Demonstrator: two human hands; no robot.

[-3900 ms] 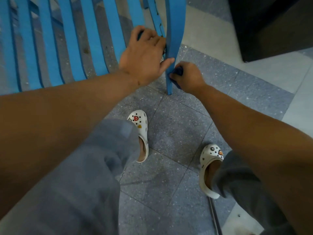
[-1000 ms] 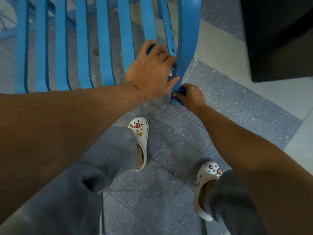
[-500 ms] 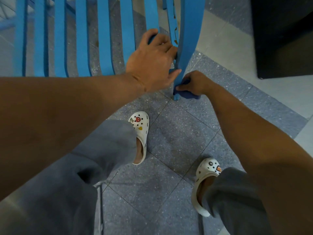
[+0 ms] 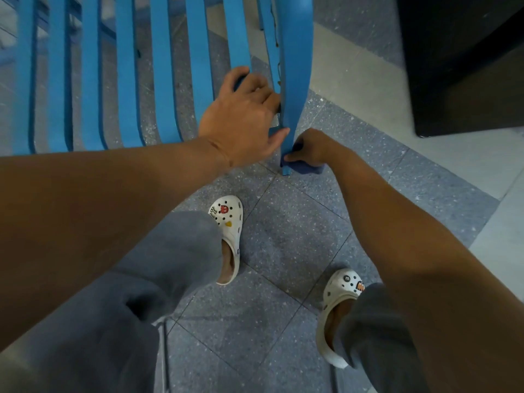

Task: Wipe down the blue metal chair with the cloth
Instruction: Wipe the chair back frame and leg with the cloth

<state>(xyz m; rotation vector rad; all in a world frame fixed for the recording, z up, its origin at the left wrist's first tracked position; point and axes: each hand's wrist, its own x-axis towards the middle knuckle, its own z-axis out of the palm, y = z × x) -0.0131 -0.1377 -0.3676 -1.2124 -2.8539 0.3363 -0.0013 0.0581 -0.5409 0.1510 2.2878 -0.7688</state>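
Blue slatted chair (image 4: 295, 66), paint chipped

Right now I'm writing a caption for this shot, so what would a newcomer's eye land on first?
First, the blue metal chair, its slats fanning across the upper left. Next, the two hands at its right edge: the left hand grips the frame, while the right hand presses a dark blue cloth against the bottom end of the frame bar. Below them, white clogs with small charms stand on the grey speckled floor tiles.
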